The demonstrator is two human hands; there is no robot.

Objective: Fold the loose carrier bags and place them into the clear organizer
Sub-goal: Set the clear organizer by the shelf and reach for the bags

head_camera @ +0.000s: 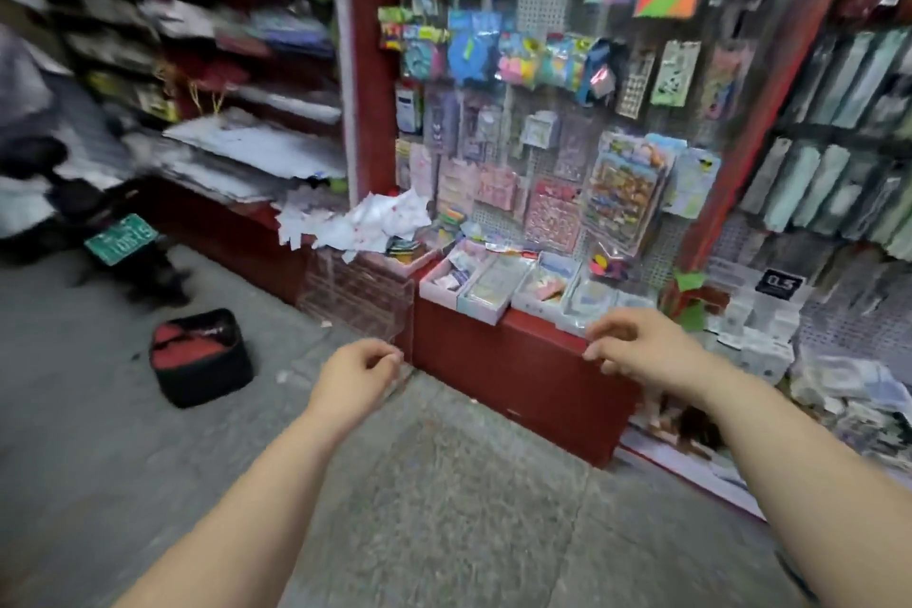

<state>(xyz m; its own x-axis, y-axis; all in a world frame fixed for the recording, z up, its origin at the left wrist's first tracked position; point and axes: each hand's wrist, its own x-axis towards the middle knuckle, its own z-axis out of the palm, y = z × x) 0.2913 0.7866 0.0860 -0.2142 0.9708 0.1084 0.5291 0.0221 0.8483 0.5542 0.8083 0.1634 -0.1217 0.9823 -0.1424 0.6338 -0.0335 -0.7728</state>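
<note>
Left hand (360,375), right hand (636,346) hovered empty, fingers loosely curled, probably going for carrier bags (367,220) dumped atop the clear organizer (355,299).

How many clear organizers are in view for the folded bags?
1. The clear organizer stands at the left end of the red counter, beneath a heap of crumpled white carrier bags. The blurred shelves may hide others.
</note>
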